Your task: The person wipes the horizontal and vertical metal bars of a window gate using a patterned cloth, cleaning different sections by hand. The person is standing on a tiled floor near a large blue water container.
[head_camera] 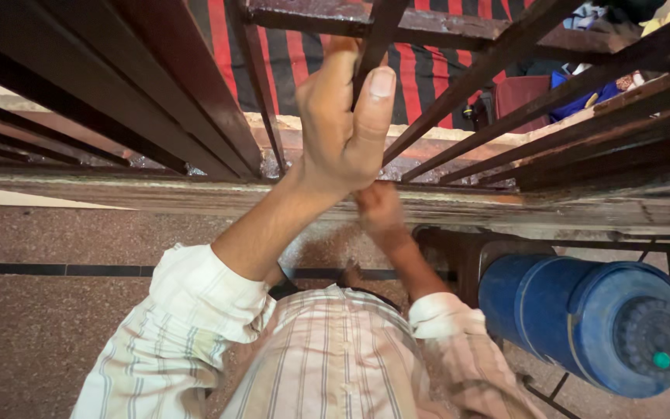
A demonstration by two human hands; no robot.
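Against the window grille, left hand (343, 116) gripping bar (374, 39), right hand (378, 206) just below

A blue cylindrical water container (583, 322) lies at the lower right of the frame, its round cap end (653, 337) facing the camera with a small green button on it. It rests on a dark metal stand (459, 252), partly hidden behind it. A speckled reddish-brown floor (48, 310) fills the lower left, crossed by a dark horizontal strip (40, 269). At the upper centre, a red-and-black striped cloth (428, 74) shows beyond. At the upper right lie a maroon bag (517, 97) and a blue fabric item (575, 101), just beside each other.
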